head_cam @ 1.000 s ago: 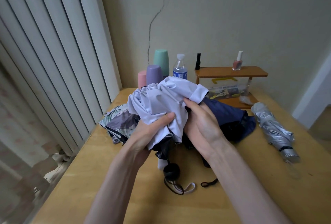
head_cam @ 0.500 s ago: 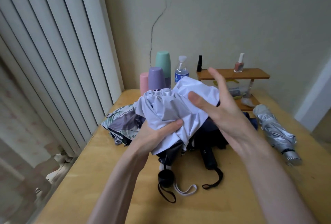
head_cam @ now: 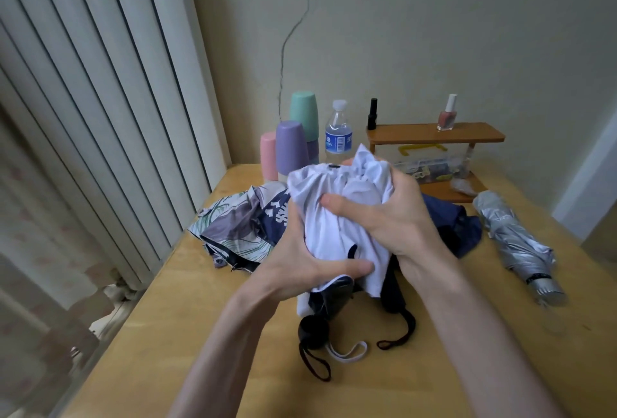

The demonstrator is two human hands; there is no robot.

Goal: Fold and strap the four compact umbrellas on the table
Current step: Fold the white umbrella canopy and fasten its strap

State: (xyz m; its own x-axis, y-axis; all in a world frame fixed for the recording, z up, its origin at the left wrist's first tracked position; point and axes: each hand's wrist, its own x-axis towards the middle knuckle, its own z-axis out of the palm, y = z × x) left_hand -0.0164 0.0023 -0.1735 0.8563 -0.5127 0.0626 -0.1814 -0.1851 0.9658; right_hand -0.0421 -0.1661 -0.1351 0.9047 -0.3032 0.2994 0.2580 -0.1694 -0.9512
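On a wooden table (head_cam: 167, 334), at the left, a leaf-patterned umbrella (head_cam: 240, 227) lies loose and unfolded. Just right of it, the left hand (head_cam: 300, 267) grips the lower part of a white umbrella (head_cam: 337, 234), with the thumb pressed across the front of the cloth and the fingers curled behind it. The white umbrella is held between both hands over the middle of the table. Its long axis runs from the black handle (head_cam: 312, 330), low and nearest the person, up and away to the bunched top of the canopy. The right hand (head_cam: 390, 213) clamps that upper part, thumb pointing left across the cloth and fingers wrapped over the far side. The slack cloth therefore lies between the 2 thumbs, and the right hand is nearer the folds that probably need gathering round the shaft next. The strap cannot be made out. Behind the right hand a navy umbrella (head_cam: 447, 220) lies slack on the table. At the far right, well apart, a silver umbrella (head_cam: 514, 244) lies rolled with a dark band near its handle, likely 1 of the 4 already done.
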